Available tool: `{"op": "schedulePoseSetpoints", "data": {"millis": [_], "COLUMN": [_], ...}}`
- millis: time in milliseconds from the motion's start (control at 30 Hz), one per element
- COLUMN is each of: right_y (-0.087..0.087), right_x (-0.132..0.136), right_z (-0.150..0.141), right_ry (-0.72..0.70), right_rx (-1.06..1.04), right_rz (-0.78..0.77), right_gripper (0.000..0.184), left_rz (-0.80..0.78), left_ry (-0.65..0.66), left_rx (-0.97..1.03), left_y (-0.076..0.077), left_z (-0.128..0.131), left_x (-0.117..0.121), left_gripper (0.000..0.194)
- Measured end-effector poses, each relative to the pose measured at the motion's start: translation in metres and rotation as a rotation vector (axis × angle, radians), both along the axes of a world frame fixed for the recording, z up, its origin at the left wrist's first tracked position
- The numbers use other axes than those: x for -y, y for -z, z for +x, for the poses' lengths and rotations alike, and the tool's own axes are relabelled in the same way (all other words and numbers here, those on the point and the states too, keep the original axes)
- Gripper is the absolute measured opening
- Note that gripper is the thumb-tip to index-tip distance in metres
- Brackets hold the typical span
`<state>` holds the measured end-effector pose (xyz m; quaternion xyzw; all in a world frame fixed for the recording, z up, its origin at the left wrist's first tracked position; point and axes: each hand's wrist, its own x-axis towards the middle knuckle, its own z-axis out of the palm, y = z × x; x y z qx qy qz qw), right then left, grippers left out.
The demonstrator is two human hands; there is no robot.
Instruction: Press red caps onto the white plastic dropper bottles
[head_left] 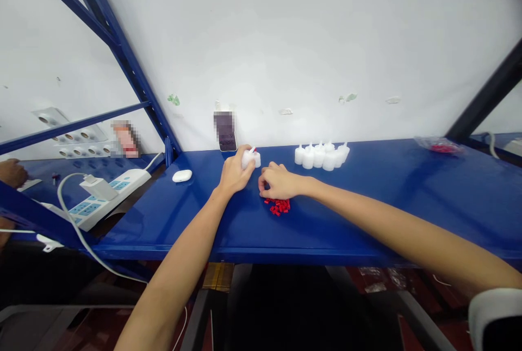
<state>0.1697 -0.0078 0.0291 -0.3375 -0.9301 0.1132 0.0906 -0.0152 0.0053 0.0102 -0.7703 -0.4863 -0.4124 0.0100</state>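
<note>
My left hand is closed round a small white plastic candle-shaped piece with a bit of red at its top, held just above the blue shelf. My right hand rests beside it with curled fingers, on top of a small heap of red plastic bits; whether it pinches one is hidden. A cluster of several matching white pieces stands on the shelf to the right, near the wall.
A phone leans against the white wall behind my hands. A white earbud case lies to the left. White power strips with a cable sit on the lower left shelf. Another person's hand shows at far left. A clear bag with red bits lies at right.
</note>
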Motion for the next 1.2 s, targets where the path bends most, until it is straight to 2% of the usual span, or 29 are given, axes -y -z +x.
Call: {"op": "schedulePoseSetpoints", "data": {"millis": [233, 400, 500, 600, 800, 967, 1133, 1200], "right_y": [0.007, -0.005, -0.012, -0.015, -0.014, -0.013, -0.014, -0.016], "right_x": [-0.02, -0.034, -0.032, -0.028, -0.025, -0.028, -0.028, -0.027], "right_z": [0.004, 0.013, 0.016, 0.017, 0.012, 0.014, 0.019, 0.017], "right_ry": [0.075, 0.24, 0.228, 0.181, 0.124, 0.088, -0.066, -0.083], "right_rx": [-0.136, -0.633, -0.824, -0.898, -0.913, -0.826, -0.542, -0.497], "right_rz": [0.103, -0.047, -0.106, -0.157, -0.237, -0.263, -0.043, -0.033], "right_gripper": [0.011, 0.007, 0.01, 0.016, 0.013, 0.017, 0.027, 0.032], "left_rz": [-0.035, -0.067, -0.085, -0.076, -0.048, -0.017, 0.016, 0.037], "left_ry": [0.019, 0.068, 0.083, 0.119, 0.173, 0.186, 0.176, 0.162], "left_rx": [-0.077, -0.087, -0.088, -0.114, -0.144, -0.15, -0.187, -0.235], "left_y": [0.001, 0.0, -0.002, -0.002, 0.0, -0.002, -0.005, -0.007], "left_z": [-0.003, -0.002, 0.0, 0.001, 0.0, 0.001, 0.0, 0.0], "left_x": [-0.002, 0.0, 0.002, 0.002, 0.001, 0.003, 0.003, 0.002], "left_gripper": [0.033, 0.03, 0.03, 0.03, 0.031, 0.027, 0.026, 0.024]}}
